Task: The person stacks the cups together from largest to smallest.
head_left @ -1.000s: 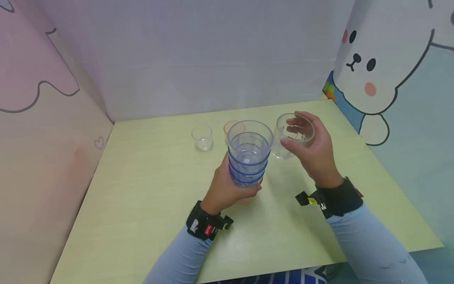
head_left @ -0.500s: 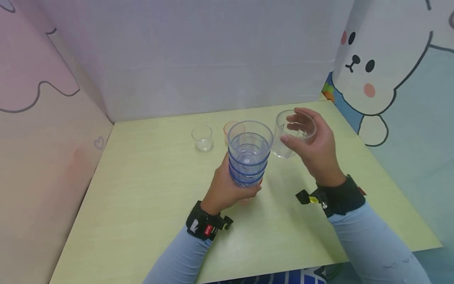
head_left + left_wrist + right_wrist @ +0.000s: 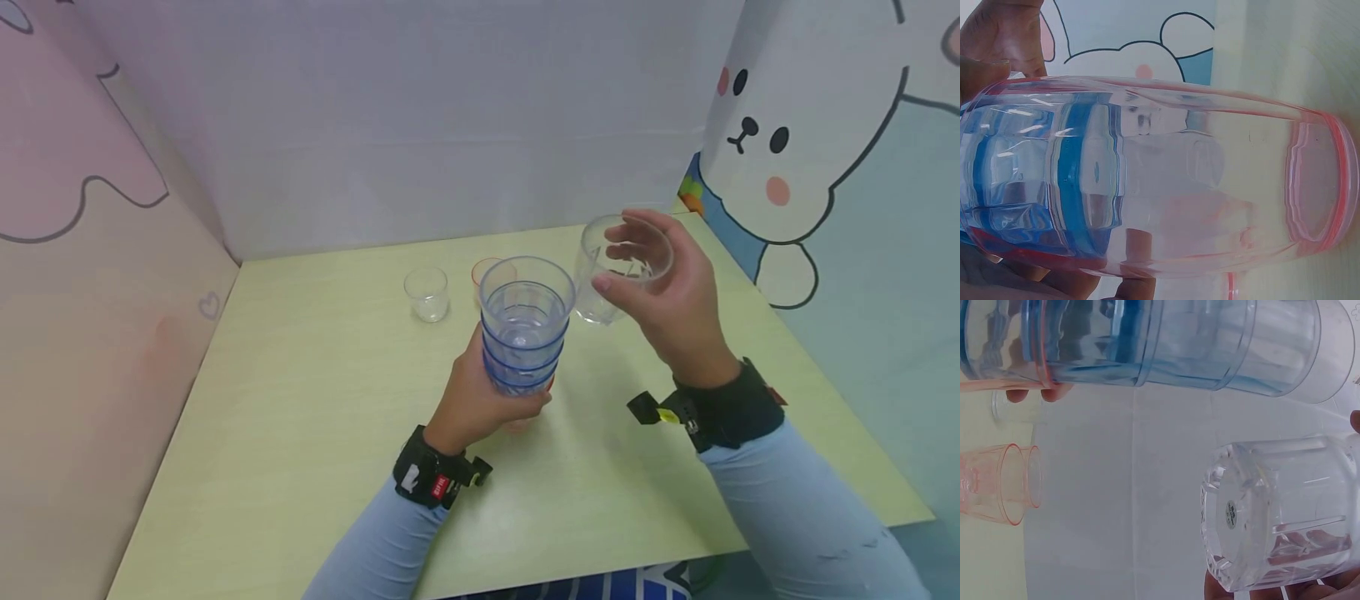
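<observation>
My left hand [image 3: 487, 392] grips a tall upright stack of nested clear tumblers [image 3: 525, 329]. Blue-tinted tumblers [image 3: 1191, 344] make up its middle, with a colourless tumbler [image 3: 1329, 347] at the top. Lowest is a pink-tinted tumbler [image 3: 1210, 181], its base toward the table; whether it touches is hard to tell. To the right of the stack, my right hand [image 3: 682, 304] holds a separate colourless tumbler [image 3: 592, 267] by its side, thumb in front and fingers behind. Its faceted base, with a small round mark, shows in the right wrist view, apart from the stack.
On the pale yellow table [image 3: 300, 417] behind the stack stand a small clear glass [image 3: 427, 296] and, partly hidden, red-rimmed tumblers [image 3: 997, 484]. A white backdrop [image 3: 450, 142] rises at the far edge, with printed side walls left and right.
My right hand has lifted slightly, raising the colourless tumbler with it. The left hand and the stack stay almost still.
</observation>
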A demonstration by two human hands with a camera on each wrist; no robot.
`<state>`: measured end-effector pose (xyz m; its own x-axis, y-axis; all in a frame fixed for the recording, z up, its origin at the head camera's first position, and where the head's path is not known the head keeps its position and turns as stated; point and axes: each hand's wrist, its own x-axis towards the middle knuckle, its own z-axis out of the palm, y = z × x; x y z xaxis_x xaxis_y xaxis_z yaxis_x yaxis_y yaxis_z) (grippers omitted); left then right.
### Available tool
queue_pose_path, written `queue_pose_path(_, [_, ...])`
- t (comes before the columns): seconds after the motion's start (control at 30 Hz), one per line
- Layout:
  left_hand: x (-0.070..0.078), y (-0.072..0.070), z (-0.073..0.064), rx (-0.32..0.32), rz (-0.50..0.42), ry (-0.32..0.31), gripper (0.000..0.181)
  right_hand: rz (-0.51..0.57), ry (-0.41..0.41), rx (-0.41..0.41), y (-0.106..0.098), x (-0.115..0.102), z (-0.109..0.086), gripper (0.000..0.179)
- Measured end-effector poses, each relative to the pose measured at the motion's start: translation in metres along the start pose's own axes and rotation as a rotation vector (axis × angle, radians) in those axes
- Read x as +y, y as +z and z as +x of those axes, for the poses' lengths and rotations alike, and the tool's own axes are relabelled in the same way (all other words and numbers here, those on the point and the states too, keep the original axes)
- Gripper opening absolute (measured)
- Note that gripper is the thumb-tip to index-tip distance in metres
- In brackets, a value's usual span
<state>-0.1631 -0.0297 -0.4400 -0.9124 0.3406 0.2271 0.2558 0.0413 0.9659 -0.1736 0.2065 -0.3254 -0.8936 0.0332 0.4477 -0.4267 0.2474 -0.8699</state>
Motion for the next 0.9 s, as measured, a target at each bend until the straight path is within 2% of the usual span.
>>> queue_pose_path(0.4, [-0.001,0.0,0.001,-0.001,-0.003,-0.003,0.097,0.047,-0.053,-0.009,-0.004,-0.022,0.006,0.063])
queue_pose_path(0.9, [-0.004,0.001,0.005,0.004,-0.009,0.001,0.096,0.137,-0.06,-0.005,-0.008,-0.041,0.01,0.062])
